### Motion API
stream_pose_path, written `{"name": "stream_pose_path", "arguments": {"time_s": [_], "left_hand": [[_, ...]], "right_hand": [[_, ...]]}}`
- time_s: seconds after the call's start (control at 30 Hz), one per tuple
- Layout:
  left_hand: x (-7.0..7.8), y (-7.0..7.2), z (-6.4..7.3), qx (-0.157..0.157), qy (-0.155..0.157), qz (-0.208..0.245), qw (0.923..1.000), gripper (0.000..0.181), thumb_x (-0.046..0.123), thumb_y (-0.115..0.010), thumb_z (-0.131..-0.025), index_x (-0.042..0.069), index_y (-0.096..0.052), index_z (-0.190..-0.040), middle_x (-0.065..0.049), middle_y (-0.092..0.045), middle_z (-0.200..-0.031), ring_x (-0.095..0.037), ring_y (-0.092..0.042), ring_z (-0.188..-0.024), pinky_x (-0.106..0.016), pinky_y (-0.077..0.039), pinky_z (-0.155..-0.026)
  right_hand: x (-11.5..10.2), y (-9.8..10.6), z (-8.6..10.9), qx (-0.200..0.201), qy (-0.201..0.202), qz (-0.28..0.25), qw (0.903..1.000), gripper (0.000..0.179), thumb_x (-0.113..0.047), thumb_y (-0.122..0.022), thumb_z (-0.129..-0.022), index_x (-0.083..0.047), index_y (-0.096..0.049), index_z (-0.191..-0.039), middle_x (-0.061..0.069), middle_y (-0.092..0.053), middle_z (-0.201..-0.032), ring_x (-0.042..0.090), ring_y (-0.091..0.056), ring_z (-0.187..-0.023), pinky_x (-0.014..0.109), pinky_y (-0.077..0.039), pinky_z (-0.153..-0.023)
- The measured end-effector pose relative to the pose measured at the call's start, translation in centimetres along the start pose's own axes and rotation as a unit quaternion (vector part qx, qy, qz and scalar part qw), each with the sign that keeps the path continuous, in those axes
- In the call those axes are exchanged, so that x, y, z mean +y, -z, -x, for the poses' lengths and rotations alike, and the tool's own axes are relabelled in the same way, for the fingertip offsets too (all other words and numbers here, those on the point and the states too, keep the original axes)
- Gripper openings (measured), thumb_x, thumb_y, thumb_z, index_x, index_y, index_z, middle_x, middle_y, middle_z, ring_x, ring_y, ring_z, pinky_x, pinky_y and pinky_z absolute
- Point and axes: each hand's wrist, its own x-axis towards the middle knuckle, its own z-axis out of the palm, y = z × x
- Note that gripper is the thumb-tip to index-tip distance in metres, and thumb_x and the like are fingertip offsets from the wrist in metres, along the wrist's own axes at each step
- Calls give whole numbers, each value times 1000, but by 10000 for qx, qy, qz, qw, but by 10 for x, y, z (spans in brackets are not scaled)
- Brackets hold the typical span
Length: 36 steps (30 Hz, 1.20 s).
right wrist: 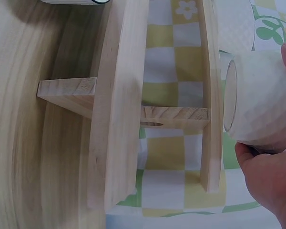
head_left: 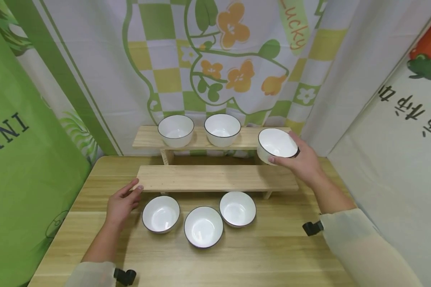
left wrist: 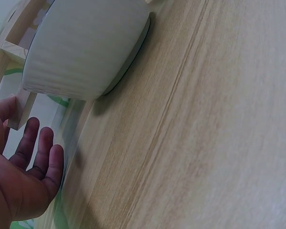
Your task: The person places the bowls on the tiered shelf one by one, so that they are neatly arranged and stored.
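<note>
In the head view my right hand [head_left: 305,161] grips a white bowl [head_left: 278,143] with a dark rim, thumb at its near side and fingers round its right side. The bowl is tilted, at the right end of the upper shelf board [head_left: 199,137]. The right wrist view shows its dimpled wall [right wrist: 262,100] and base ring close over that board. My left hand [head_left: 122,205] pinches the left end of the lower shelf board [head_left: 215,178] between thumb and forefinger; the other fingers stay loose. Two white bowls, one left [head_left: 176,131] and one right [head_left: 222,130], stand on the upper board.
Three more white bowls, a left one [head_left: 161,214], a middle one [head_left: 203,227] and a right one [head_left: 238,209], stand on the wooden table [head_left: 273,255] before the two-tier stand. A patterned curtain [head_left: 172,59] hangs close behind, with a green cloth [head_left: 28,159] at left.
</note>
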Motion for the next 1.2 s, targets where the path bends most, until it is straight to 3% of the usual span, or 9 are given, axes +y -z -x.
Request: {"name": "stream_pose_path", "arguments": {"time_s": [0.3, 0.53, 0.7, 0.97, 1.2], "left_hand": [[1, 1, 0, 18, 64, 41, 10000, 62, 40, -80, -92, 17, -62, -146, 17, -74, -91, -14, -72, -89, -31, -62, -81], [1, 0, 0, 9, 42, 58, 10000, 60, 39, -81, -92, 16, -62, -145, 15, -74, -92, -13, -71, -87, -30, -62, -80], [0, -1, -2, -37, 50, 11, 10000, 64, 42, -81, -92, 17, -61, -146, 15, -74, -94, -16, -71, -90, -30, -62, -81], [1, 0, -1, 21, 40, 3, 10000, 62, 42, -80, -92, 18, -62, -146, 15, -74, -93, -15, -71, -90, -29, -62, -81], [2, 1, -1, 10, 72, -33, 10000, 62, 43, -80, -92, 18, -62, -146, 15, -74, -96, -15, -71, -92, -29, -61, -81]], "right_hand": [[-8, -10, -16, 221, 41, -114, 9997, 119, -54, -93, -72, -18, -28, -165, 17, -40, -161, 39, -41, -142, 61, -33, -115], [-14, -18, -28, 260, -109, -388, 9988, 126, -57, -92, -72, -13, -21, -167, 15, -31, -166, 38, -31, -150, 61, -28, -120], [-15, -23, -36, 383, -133, -235, 9989, 126, -60, -90, -72, -14, -21, -167, 16, -31, -166, 40, -30, -150, 60, -27, -120], [-18, -32, -53, 470, 275, -428, 9976, 100, -61, -91, -71, -24, -47, -152, 11, -55, -145, 34, -50, -133, 57, -40, -109], [-18, -35, -61, 517, 306, -278, 9978, 98, -66, -88, -71, -26, -47, -150, 10, -56, -144, 35, -50, -132, 59, -40, -108]]}}
